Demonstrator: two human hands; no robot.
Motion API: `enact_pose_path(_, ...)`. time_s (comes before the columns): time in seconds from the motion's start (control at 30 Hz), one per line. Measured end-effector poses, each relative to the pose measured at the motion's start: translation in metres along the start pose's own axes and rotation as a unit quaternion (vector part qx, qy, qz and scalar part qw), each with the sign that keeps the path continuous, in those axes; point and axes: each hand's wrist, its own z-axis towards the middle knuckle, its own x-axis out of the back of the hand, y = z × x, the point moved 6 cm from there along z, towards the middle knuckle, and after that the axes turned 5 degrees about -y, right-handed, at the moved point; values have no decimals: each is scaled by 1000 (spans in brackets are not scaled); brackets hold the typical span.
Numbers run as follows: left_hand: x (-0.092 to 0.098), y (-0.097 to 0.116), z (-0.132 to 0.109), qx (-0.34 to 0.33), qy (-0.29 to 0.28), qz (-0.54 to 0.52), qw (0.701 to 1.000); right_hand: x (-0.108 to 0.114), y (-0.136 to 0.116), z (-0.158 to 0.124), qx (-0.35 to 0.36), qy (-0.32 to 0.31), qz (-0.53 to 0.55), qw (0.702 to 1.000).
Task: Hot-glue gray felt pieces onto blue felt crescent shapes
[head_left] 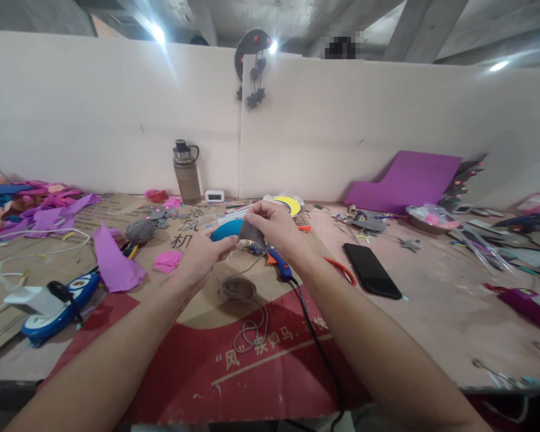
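Note:
Above the middle of the table, my left hand grips a curved blue piece near its lower edge, with the thumb along it. At the piece's right end, my right hand pinches the part covered in grey yarn; its fingertips partly hide the wrapping. A grey strand hangs from there toward a roll of grey yarn on the cardboard, where loose loops lie. Just below my right hand rests a blue glue gun, its black cable running toward the front edge.
Orange-handled scissors and a black phone lie right of my right forearm. A yellow crescent sits behind my hands. Farther back stand a bottle and a small clock. Left are a blue power strip and purple felt.

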Motion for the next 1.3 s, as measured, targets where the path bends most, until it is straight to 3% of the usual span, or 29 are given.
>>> enact_pose_path(0.13,0,-1,1,3,-15,-1,1000,-4,5,-3,-76,-56,106,990)
enact_pose_path(0.3,-2,2,0,-1,-48,10,999,-7,9,-13,-152,-151,202,956)
enact_pose_path(0.53,-9,1,-2,5,-83,-8,997,-11,17,-23,-176,-192,273,926)
enact_pose_path(0.67,-11,0,-3,9,-85,-32,996,-16,16,-23,-155,-181,280,930)
enact_pose_path(0.97,-8,-2,-1,29,-58,-82,995,-10,22,-17,-95,-61,266,957)
enact_pose_path(1.3,-8,0,-2,45,-38,-113,992,-8,17,-14,39,-9,187,982)
